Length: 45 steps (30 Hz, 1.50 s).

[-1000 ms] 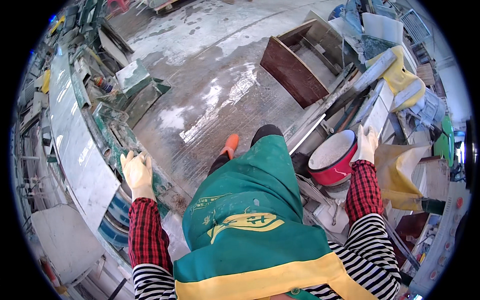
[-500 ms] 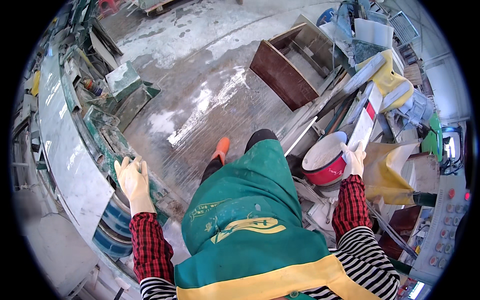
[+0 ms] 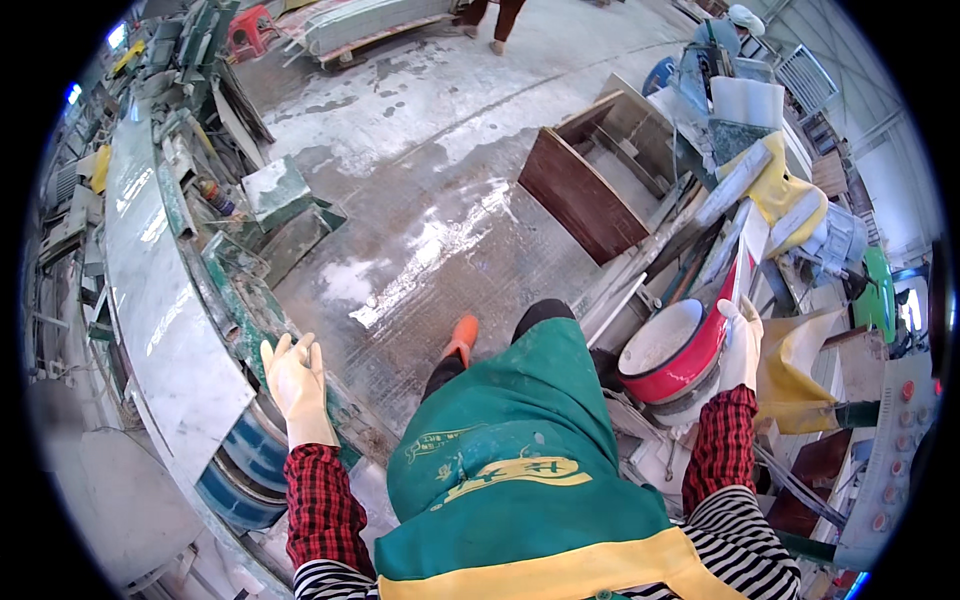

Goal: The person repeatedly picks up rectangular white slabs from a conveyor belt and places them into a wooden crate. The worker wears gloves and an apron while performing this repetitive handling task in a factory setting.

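Observation:
Both my hands wear pale rubber gloves with red-and-black checked sleeve covers. My left hand (image 3: 296, 380) hangs with its fingers apart, holding nothing. It is beside a grimy green machine frame (image 3: 345, 405) and the end of a long pale, shiny slab (image 3: 200, 375). My right hand (image 3: 740, 345) is just right of a round red tub (image 3: 665, 378) with a whitish inside. Its fingers look partly spread, with nothing visible in them. Whether it touches the red band running up from the tub, I cannot tell. A green apron (image 3: 510, 410) covers my front.
A brown wooden box (image 3: 580, 195) lies on the wet floor ahead. Blue drums (image 3: 240, 470) stand under the slab at left. Yellow sheeting (image 3: 790, 390) and a button panel (image 3: 890, 450) are at right. Another person's legs (image 3: 500, 25) show at the far end.
The view has shifted, so the surroundings sit lower and further right. My right hand has come away to the right side of the tub. My left hand keeps its spread fingers.

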### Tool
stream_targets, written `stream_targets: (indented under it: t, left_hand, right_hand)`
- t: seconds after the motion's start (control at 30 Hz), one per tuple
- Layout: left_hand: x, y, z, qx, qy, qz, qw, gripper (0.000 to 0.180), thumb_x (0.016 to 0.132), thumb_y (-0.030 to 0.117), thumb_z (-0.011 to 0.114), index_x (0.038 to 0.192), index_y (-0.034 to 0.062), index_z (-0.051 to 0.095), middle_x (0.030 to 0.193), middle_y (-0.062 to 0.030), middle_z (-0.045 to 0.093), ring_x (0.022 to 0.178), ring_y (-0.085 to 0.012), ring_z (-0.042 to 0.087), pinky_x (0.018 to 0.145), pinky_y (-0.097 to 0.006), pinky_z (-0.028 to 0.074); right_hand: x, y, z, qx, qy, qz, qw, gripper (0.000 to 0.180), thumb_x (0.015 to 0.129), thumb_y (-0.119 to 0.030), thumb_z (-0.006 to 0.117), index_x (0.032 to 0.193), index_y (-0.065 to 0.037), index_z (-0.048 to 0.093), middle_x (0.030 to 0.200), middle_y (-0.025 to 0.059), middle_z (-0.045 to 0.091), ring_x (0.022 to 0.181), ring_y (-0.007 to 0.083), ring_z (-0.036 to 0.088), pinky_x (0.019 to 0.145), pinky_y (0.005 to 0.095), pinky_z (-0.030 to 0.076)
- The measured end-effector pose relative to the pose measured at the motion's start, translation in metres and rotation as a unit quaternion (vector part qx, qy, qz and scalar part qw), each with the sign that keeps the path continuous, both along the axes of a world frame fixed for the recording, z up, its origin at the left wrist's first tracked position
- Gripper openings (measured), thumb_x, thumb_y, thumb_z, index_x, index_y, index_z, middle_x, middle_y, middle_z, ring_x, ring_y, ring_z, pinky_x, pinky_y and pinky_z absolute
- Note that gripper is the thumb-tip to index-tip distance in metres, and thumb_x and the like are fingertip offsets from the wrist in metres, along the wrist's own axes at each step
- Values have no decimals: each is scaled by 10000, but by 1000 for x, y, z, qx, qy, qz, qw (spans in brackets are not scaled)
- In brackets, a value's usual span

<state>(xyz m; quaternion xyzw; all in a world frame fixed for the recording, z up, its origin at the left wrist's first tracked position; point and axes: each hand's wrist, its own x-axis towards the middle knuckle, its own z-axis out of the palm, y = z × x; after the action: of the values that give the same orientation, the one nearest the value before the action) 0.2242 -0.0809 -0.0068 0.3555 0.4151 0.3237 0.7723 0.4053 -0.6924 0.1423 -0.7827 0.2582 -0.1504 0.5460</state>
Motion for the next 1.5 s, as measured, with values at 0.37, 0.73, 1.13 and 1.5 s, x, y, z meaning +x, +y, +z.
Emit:
stream_targets:
  t: [0.37,0.73,1.13,1.5]
  left_hand:
    - [43,-116,86,-24,-117,-267,956,609,1035,294,638,1564,118,395,1532,-157,509,1317,-346,577,1093,-446,498]
    - [-64,-42,81,-8,-41,-13,999,504,1026,382,609,1378,25,559,1265,-145,675,1094,-302,688,928,-468,582]
    - [-55,-72,101,-108,-22,-142,984,505,1050,420,562,1372,32,589,1196,-111,709,1028,-230,706,885,-386,585]
    - [-43,-87,124,-99,49,-232,966,461,1008,427,618,1281,57,654,1011,-63,737,798,-176,705,686,-319,589]
  right_hand:
    - [45,265,-7,-30,-110,513,851,733,573,-89,916,1276,-136,715,1405,96,615,1316,241,565,1087,369,489]
    - [-98,411,-11,-62,-203,804,556,642,820,-302,832,1380,-96,595,1408,233,562,1267,395,580,1005,466,518]
    - [-80,415,-29,127,-33,774,619,651,865,-174,798,1446,-21,546,1138,170,699,1077,220,647,985,355,496]
    - [13,461,-20,189,10,605,773,822,853,-305,849,1480,62,465,1152,158,673,1010,210,664,857,349,557]
